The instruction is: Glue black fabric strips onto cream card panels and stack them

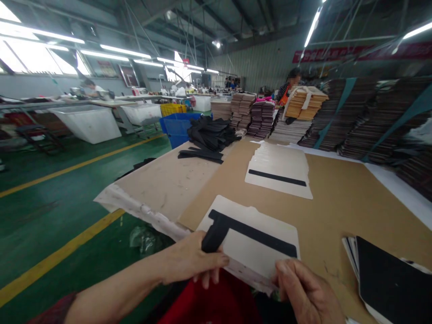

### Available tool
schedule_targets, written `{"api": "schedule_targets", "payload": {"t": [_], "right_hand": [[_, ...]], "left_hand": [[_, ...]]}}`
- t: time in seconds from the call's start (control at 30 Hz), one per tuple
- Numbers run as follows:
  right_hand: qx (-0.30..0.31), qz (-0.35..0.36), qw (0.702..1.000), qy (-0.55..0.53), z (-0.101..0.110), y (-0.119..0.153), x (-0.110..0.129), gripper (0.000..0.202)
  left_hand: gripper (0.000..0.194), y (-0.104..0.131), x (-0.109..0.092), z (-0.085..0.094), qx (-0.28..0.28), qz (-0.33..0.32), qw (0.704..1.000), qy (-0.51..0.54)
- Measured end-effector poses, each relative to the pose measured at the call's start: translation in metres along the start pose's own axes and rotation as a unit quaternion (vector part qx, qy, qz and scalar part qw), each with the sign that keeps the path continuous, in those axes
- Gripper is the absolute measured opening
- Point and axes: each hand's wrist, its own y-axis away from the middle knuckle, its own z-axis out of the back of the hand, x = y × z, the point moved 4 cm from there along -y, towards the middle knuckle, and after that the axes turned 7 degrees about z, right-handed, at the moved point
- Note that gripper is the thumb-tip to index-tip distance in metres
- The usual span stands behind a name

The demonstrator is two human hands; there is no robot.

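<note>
My left hand (199, 258) is closed round a bundle of black strips (216, 231) at the near left corner of a white panel (259, 252). One black strip (256, 234) lies across that panel. At the panel's near right edge is my right hand (300, 283), its thumb and fingers pressed together; whatever is between them is too small to make out. Farther back, overlapping white panels (276, 162) lie on the brown board, with a black strip (276, 177) across the nearest one.
The brown board (340, 193) covers much of the table. Black panels (391, 274) are stacked at the right. A heap of black strips (212, 135) lies at the back left, beside a blue bin (175, 128). Tall stacks (367, 117) stand behind. A person (286, 90) is beyond them.
</note>
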Motion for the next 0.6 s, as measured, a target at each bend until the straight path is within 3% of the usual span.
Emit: {"api": "schedule_targets", "payload": {"t": [0.13, 0.23, 0.3, 0.5, 0.6], "right_hand": [[0.014, -0.053, 0.990, -0.132, -0.030, -0.016, 0.004, 0.047], [0.044, -0.067, 0.983, -0.163, -0.041, -0.023, 0.004, 0.070], [0.049, -0.060, 0.984, -0.160, -0.043, -0.022, 0.006, 0.072], [-0.044, 0.028, 0.999, -0.016, -0.041, -0.010, 0.011, 0.066], [-0.096, 0.058, 0.993, -0.043, -0.041, -0.005, 0.014, 0.055]], "left_hand": [[0.037, -0.028, -0.009, -0.028, 0.056, -0.041, 0.994, 0.084], [0.035, -0.038, -0.013, -0.040, 0.045, -0.042, 0.995, 0.075], [0.035, -0.040, -0.014, -0.045, 0.039, -0.035, 0.997, 0.064], [0.040, -0.048, -0.009, -0.046, -0.018, -0.014, 0.995, 0.093], [0.041, -0.051, -0.007, -0.046, -0.028, 0.000, 0.989, 0.146]]}}
